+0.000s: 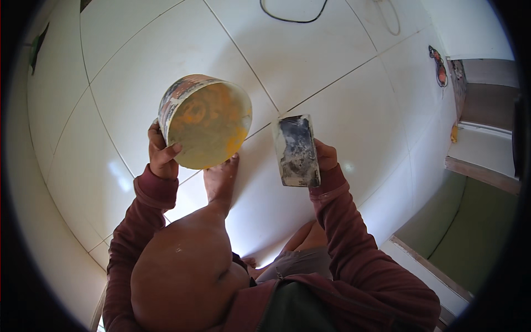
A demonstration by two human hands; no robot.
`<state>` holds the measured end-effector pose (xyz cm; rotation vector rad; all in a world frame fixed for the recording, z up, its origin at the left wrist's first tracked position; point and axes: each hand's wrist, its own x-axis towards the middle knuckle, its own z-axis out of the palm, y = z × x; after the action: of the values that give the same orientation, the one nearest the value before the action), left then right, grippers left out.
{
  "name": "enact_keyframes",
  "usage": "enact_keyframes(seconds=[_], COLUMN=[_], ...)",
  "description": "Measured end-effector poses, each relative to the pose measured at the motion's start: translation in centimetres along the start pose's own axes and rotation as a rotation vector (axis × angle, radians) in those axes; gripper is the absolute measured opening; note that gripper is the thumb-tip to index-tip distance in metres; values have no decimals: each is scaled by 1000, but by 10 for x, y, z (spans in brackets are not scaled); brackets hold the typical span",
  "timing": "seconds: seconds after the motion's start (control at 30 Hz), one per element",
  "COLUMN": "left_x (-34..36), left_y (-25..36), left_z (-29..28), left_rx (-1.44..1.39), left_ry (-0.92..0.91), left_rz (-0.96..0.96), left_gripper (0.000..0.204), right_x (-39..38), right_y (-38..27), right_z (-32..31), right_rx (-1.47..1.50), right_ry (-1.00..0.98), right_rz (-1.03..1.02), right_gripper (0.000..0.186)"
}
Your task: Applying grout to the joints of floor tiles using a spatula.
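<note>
My left hand grips the side of a round plastic bucket, thumb over its rim. The bucket is tilted so its inside faces up toward me; yellow-orange stains and pale residue coat it, and its outer wall is smeared. My right hand is closed round the far side of a flat rectangular float, its dark face streaked with white. Its handle is hidden behind it. Float and bucket are held apart over the floor.
Large white tiles with dark joints cover the floor. A black cable loops at the far edge. An orange and black object lies at far right, near the steps. My bare foot is below the bucket.
</note>
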<state>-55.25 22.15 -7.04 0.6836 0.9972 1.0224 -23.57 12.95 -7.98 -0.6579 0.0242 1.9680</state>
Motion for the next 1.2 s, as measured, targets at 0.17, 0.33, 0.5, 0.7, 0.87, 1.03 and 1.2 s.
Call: enact_keyframes(seconds=[0.17,0.33,0.5,0.7,0.87,1.03,1.2], left_x=[-4,-5,-14,-7,-7,-9,-7], left_y=[7,-1,6,8,8,8,10], left_z=[-5,-14,-17,-23,-20,-22,-26], left_rx=[4,0,-7,8,-12,-3,-6], left_ry=[64,101,125,107,89,119,86], left_rz=[-43,-48,-39,-47,-67,-75,-76], left_gripper=[78,78,76,73,73,73,73], right_x=[8,62,62,62,58,54,59], right_y=[-69,-58,-77,-91,-99,-94,-107], right_z=[-35,-46,-50,-63,-60,-68,-70], right_rx=[-1142,-2262,-2294,-2285,-2289,-2281,-1568], right_ry=[550,524,438,480,461,588,813], right_rz=[-26,-241,-48,-70,103,-99,-93], right_gripper=[42,35,35,28,25,31,33])
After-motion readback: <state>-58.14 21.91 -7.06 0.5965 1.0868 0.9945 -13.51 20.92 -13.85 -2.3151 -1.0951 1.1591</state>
